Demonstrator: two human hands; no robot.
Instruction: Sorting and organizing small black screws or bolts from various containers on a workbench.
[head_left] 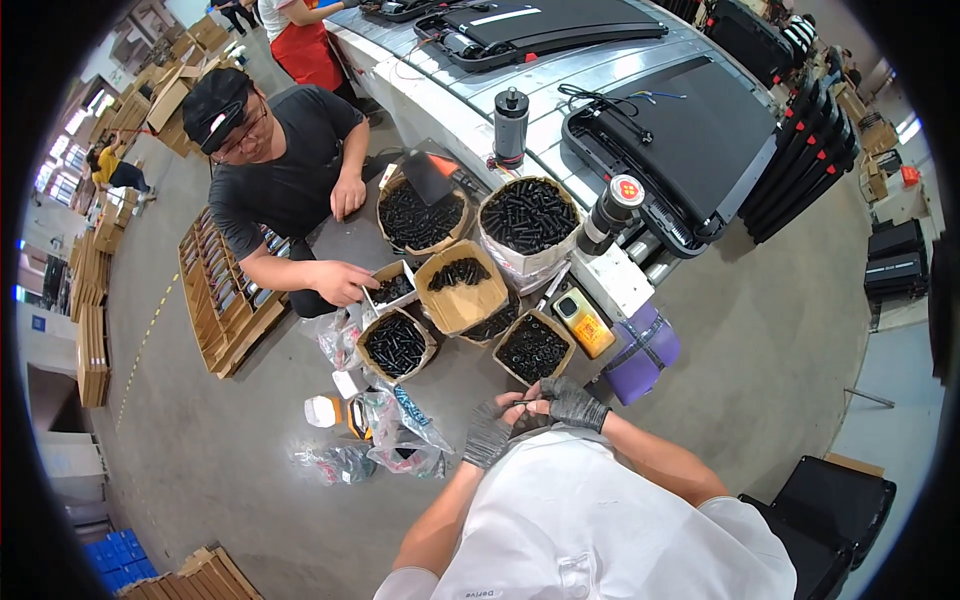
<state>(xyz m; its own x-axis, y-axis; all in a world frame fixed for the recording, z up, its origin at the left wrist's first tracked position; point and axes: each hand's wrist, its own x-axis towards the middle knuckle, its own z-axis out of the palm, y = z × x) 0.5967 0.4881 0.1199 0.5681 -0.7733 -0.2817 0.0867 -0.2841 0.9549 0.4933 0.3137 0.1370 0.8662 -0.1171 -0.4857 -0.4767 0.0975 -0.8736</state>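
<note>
In fingerless grey gloves, my left hand (489, 432) and my right hand (572, 402) meet close in front of my white shirt. The fingertips of both are pinched together around a small dark part (521, 403), too small and covered to identify. Just beyond them stands a box of black washers or nuts (534, 348). Farther off are a box of black bolts (396, 346), a partly filled cardboard box (462, 312) and a large bag-lined box of black bolts (528, 218). A co-worker's hand (345, 282) reaches to a small white box (392, 286).
A yellow-cased phone (583, 322) and a purple case (642, 355) lie to the right. Black treadmill-like decks (690, 140) rest on a roller conveyor with a cylindrical motor (511, 125). Plastic bags (405, 430) lie at the left. A black chair (825, 520) is behind my right side.
</note>
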